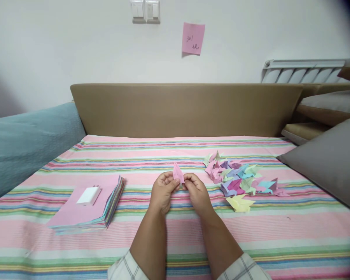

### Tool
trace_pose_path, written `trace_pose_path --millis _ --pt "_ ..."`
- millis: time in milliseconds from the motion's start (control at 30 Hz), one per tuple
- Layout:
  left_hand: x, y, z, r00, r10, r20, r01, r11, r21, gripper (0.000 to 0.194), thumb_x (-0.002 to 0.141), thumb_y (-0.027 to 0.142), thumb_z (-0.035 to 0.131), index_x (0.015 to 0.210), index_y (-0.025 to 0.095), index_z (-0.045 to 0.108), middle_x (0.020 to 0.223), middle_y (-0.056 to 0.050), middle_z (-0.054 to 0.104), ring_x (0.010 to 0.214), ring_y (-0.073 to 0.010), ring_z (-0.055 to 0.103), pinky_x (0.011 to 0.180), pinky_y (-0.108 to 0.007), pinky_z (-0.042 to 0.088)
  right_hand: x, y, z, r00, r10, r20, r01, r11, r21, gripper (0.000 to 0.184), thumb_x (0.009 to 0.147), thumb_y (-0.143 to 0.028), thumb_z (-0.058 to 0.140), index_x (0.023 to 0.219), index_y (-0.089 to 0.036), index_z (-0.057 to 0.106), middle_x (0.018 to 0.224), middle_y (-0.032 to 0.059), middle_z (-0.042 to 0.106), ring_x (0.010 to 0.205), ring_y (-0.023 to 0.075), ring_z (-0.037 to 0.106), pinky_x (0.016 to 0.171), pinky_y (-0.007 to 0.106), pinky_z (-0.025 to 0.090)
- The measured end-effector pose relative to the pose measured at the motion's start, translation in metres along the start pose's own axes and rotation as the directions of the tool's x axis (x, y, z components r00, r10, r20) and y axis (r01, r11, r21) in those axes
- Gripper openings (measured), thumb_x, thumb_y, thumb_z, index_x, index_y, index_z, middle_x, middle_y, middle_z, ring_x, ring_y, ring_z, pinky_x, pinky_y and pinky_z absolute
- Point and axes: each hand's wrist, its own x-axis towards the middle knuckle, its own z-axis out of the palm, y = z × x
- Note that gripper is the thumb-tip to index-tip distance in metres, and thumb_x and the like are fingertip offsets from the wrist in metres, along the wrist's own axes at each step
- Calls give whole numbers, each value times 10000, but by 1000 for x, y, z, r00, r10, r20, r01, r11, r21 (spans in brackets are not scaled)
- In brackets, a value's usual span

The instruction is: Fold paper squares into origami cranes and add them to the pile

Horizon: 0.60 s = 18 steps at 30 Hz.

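A small pink folded paper [178, 172] is held up between both hands over the striped cloth, its pointed end upward. My left hand [162, 191] pinches its lower left side between thumb and fingers. At the lower right edge, my right hand [198, 193] grips the same paper with closed fingertips. Part of the paper's lower end is hidden behind the fingers. To the right lies a pile of folded paper cranes [236, 175] in several colours, with a yellow crane [240, 203] nearest to my right hand.
On the left, a stack of coloured paper [72, 210] carries a white charger [89, 195]. The striped cloth [134, 249] covers the surface. A brown backrest [186, 111] stands behind, a blue cushion [32, 144] at left, grey cushions [332, 151] at right. A pink note [193, 38] hangs on the wall.
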Motion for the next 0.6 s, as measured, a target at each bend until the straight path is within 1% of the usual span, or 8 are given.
trace_pose_path --millis 67,167,267,333,433,500,600 --pt "1 -1 -1 999 41 -7 -41 998 39 437 500 249 841 845 133 598 663 8 655 564 -75 590 558 -175 478 0 -1 0 1000 17 4 -17 1000 0 157 764 -355 541 788 -210 596 663 -31 539 627 127 489 619 249 400" --pt "1 -3 -1 995 98 -1 -98 991 90 397 526 244 826 839 132 609 680 -3 665 599 -90 605 600 -196 486 1 -1 1 1000 -6 4 7 1000 -10 204 750 -400 595 786 -199 597 714 -17 570 665 132 502 644 250 405" --pt "0 -3 0 992 126 24 -128 985 112 391 511 222 830 832 132 627 714 -20 681 656 -111 627 659 -217 500 2 0 2 1000 -13 -15 12 1000 -20 241 729 -427 638 776 -195 592 725 -12 584 679 135 510 668 256 415" --pt "-1 -2 2 993 105 48 -109 989 95 413 494 210 838 849 130 641 738 -29 689 682 -118 634 676 -217 505 3 2 2 999 -3 -34 2 1000 -3 268 730 -456 637 762 -195 585 718 -12 586 669 134 509 659 257 418" --pt "-3 1 4 998 33 58 -35 999 34 425 508 253 839 872 129 660 750 -29 691 670 -109 631 646 -203 515 3 3 1 999 28 -37 -26 998 53 304 731 -496 632 766 -200 574 680 -22 564 626 123 491 613 245 412" --pt "-5 2 5 999 -6 39 6 1000 -19 411 513 293 838 847 126 667 716 -16 683 628 -96 622 624 -198 525 3 4 1 999 47 -16 -45 993 107 311 735 -504 631 781 -203 571 663 -29 549 604 115 480 595 238 410" --pt "-5 3 6 999 -30 34 33 997 -70 395 501 298 845 803 118 667 676 -11 677 596 -95 622 625 -211 543 3 6 2 998 59 31 -65 975 215 296 741 -495 636 797 -211 573 686 -31 558 606 110 486 604 241 417"
